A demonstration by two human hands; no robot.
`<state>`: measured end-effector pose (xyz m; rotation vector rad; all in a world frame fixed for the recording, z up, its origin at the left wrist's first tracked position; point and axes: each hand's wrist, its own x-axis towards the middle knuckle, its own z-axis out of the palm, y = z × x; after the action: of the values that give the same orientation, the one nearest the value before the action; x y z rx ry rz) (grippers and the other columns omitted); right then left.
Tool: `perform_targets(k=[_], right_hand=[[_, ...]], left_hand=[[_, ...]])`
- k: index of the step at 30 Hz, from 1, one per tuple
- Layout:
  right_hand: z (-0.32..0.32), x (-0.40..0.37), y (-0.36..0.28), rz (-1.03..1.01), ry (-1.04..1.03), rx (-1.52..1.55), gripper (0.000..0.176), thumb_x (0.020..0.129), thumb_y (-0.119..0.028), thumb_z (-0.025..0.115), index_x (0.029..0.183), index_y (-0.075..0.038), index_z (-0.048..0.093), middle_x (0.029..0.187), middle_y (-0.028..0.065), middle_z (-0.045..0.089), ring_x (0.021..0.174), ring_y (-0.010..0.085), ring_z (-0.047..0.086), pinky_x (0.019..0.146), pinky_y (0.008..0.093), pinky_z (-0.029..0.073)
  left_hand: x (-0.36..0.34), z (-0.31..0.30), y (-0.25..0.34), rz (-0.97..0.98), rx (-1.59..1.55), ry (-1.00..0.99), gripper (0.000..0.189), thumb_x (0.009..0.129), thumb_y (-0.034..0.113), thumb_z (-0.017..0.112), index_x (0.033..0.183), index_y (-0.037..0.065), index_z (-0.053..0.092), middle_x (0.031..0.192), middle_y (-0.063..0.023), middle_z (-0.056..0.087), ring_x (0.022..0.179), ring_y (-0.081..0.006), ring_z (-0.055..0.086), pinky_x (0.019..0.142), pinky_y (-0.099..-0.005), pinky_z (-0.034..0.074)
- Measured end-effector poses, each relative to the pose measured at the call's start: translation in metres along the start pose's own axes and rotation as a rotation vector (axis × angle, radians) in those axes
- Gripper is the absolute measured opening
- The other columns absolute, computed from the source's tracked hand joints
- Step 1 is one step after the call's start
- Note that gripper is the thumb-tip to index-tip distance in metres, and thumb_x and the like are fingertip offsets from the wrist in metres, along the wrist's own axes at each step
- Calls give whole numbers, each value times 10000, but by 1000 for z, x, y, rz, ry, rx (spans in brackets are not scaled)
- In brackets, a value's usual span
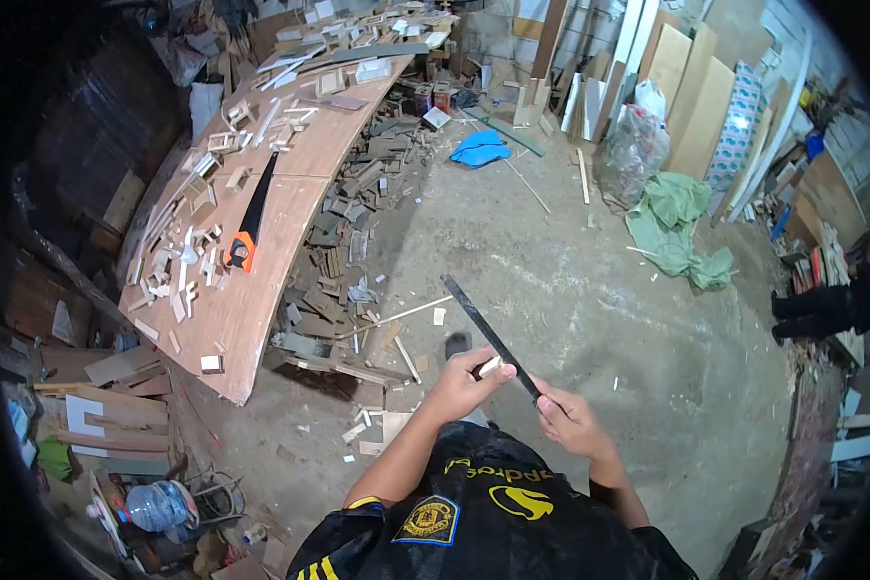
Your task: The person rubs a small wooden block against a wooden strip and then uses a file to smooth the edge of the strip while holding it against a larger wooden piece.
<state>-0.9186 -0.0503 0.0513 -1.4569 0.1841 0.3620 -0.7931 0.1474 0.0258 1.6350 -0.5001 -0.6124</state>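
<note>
My left hand (462,387) pinches a small pale wood block (490,367) between thumb and fingers, in front of my chest. A long, flat, dark file (476,314) runs slantwise right beside the block. Its lower end sits in my closed right hand (572,423), while the far end points up and away to the left over the floor. The block overlaps the middle of the file in this view.
On the left, a wooden table (295,208) carries many small wood pieces and an orange-handled handsaw (245,246). Offcuts (343,232) are heaped beneath its edge. A blue cloth (479,148) and green sheeting (675,208) lie on the floor. Boards (686,87) lean at the back right.
</note>
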Motion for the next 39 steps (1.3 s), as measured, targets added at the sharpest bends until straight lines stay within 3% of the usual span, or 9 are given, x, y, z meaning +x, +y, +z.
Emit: perform_targets(k=[4, 7, 22, 28, 29, 31, 35, 37, 39], right_hand=[[-31, 61, -27, 73, -54, 43, 459, 1066, -187, 470, 1515, -103, 433, 675, -76, 411, 575, 28, 402, 523, 204, 363], [-49, 112, -43, 74, -36, 0, 456, 1070, -204, 469, 1513, -102, 436, 672, -73, 412, 571, 30, 402, 520, 206, 360], [-101, 319, -148, 110, -78, -135, 448, 1062, -202, 494, 1494, -89, 461, 691, -79, 413, 606, 30, 410, 549, 213, 367], [-138, 381, -169, 52, -182, -162, 449, 1058, -196, 509, 1491, -87, 467, 708, -82, 421, 588, 29, 401, 527, 211, 357], [-148, 396, -170, 10, -158, -127, 437, 1057, -194, 510, 1477, -76, 482, 710, -86, 424, 585, 22, 399, 524, 203, 349], [-162, 421, -178, -20, -149, -76, 426, 1057, -192, 511, 1463, -66, 496, 713, -90, 427, 582, 16, 398, 522, 195, 340], [-180, 484, -222, -133, -104, 58, 350, 1024, -156, 560, 1355, -46, 589, 690, -111, 435, 595, -2, 395, 529, 179, 314], [-185, 513, -234, -392, -62, -273, 322, 954, -143, 667, 1264, -58, 649, 692, -108, 476, 604, 5, 394, 530, 197, 323], [-191, 536, -255, -337, -46, -294, 295, 877, -136, 758, 1155, -60, 698, 705, -73, 529, 618, 18, 412, 535, 215, 344]], left_hand=[[63, -18, -18, 187, -118, 17, 337, 977, 301, 658, 1187, 40, 698, 947, -71, 714, 882, -107, 605, 811, -290, 484], [111, -51, -17, 34, -203, -50, 355, 992, 292, 635, 1236, 38, 681, 1105, -110, 725, 1039, -130, 619, 935, -303, 466], [280, -180, 23, 25, -147, 78, 287, 983, 191, 649, 1200, 9, 694, 1131, -26, 718, 835, -50, 530, 766, -258, 475], [328, -201, 24, -49, -214, 41, 378, 1000, 211, 629, 1313, -2, 622, 1319, -82, 655, 1059, -85, 558, 946, -275, 461], [339, -202, 24, -54, -219, 53, 378, 1000, 211, 629, 1313, -2, 622, 1319, -82, 655, 1059, -85, 558, 946, -275, 461], [354, -204, 24, 55, -295, 288, 416, 1023, 202, 584, 1409, 49, 560, 957, 38, 646, 776, -45, 475, 737, -217, 444], [395, -218, 41, 0, -153, 369, 456, 1029, 226, 577, 1443, 41, 520, 940, 35, 618, 772, -45, 499, 718, -215, 446], [416, -219, 46, -1, -141, 409, 446, 1027, 229, 580, 1425, 33, 535, 943, 30, 619, 770, -46, 499, 708, -218, 445], [438, -221, 53, -9, -137, 441, 436, 1025, 231, 584, 1408, 25, 550, 946, 25, 619, 767, -47, 499, 698, -220, 445]])
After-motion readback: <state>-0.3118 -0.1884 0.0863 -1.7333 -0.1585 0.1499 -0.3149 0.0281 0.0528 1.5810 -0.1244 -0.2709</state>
